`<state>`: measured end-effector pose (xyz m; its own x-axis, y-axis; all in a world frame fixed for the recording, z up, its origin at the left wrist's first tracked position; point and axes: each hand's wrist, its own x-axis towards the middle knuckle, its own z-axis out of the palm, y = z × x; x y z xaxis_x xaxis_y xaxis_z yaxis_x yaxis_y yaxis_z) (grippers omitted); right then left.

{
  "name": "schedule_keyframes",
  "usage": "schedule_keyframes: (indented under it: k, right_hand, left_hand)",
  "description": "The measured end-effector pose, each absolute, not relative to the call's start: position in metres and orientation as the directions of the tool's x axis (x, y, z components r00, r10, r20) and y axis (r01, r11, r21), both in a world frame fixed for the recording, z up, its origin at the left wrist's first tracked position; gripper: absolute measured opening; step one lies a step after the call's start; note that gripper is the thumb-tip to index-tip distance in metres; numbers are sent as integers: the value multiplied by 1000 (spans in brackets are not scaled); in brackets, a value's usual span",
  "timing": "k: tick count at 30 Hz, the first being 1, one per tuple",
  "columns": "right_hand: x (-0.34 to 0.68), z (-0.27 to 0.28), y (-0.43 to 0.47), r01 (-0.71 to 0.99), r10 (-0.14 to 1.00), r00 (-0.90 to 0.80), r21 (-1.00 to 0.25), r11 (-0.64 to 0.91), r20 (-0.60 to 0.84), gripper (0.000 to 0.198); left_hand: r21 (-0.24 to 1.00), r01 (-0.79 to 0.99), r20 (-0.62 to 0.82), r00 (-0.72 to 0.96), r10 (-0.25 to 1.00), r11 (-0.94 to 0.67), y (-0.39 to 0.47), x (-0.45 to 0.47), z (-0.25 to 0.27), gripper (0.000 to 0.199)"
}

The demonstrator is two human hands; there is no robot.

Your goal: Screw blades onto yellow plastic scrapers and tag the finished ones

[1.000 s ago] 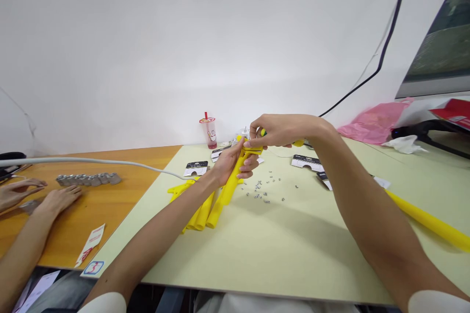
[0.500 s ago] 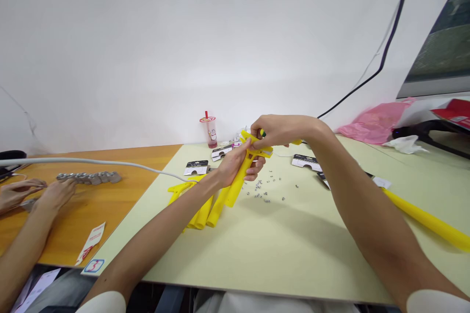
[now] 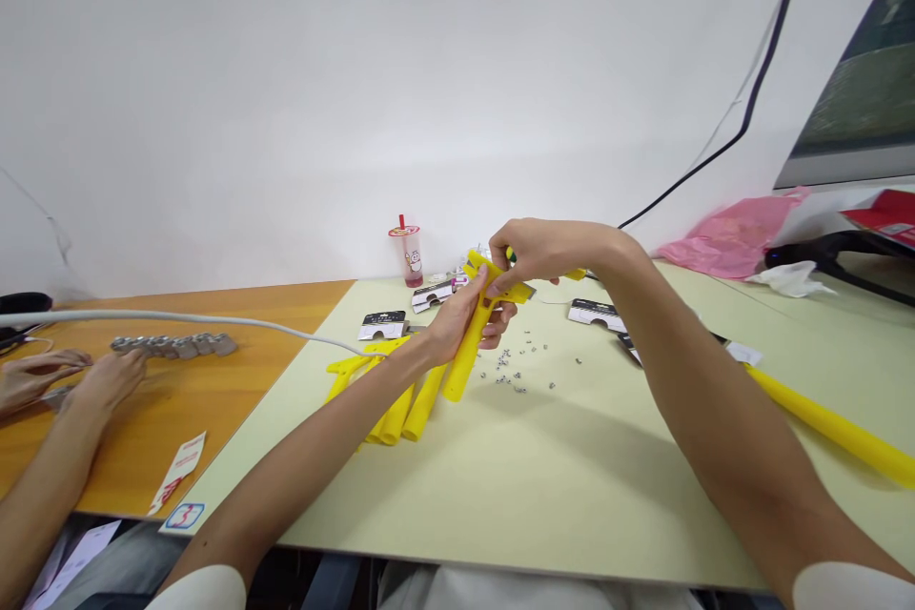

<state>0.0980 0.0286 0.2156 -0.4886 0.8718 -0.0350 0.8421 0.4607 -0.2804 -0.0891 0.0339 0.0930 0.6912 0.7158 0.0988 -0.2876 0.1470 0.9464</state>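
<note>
My left hand [image 3: 457,316] is wrapped around a yellow T-shaped scraper [image 3: 464,367], its handle tilted down toward me. A metal blade edge shows at the right end of its head. My right hand [image 3: 533,253] is closed, its fingertips pinched at the scraper's head. Between those fingers a small green and yellow piece [image 3: 510,255] peeks out; most of it is hidden. Below the hands, several small metal screws or nuts [image 3: 504,372] lie scattered. More yellow scrapers [image 3: 397,417] lie side by side left of the held one, partly behind my left forearm.
Black and white cards [image 3: 382,326] lie around the hands. A cup with a red straw [image 3: 412,255] stands by the wall. A yellow tube [image 3: 829,424] lies at right, near a pink bag [image 3: 733,233]. A white cable [image 3: 214,320] crosses left, by another person's hands [image 3: 107,381].
The held scraper has shifted very slightly to the right and turned a little in my left hand's grip. My right hand stays at its head.
</note>
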Motion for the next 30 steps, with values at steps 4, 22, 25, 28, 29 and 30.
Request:
schedule_keyframes:
  k: [4,22,25,28,29,30]
  right_hand:
    - [101,216,31,834,864,-502,-289,470,-43,48]
    - [111,215,43,775,831,-557,-358,521,5,52]
    - [111,215,43,761,824,-567,-376,529,12,54]
    - [111,214,44,759,825,-565,-383,527,16,56]
    - [110,214,44,759,827,-561,-385,525,21,57]
    - [110,213,44,760,830,-557,-386,523,26,59]
  left_hand:
    - [939,-311,106,674,731,150,34,-90,93,50]
    - [947,-305,128,649,750,102,30,-92,96,52]
    - [948,-303,132,646,752,94,31,-91,96,56]
    - [947,-311,149,644,751,79,32,-91,95,59]
    - [946,-315,153,642,751,77,32,-90,95,60]
    - [945,-319,154,639,754,77,32,-90,95,60]
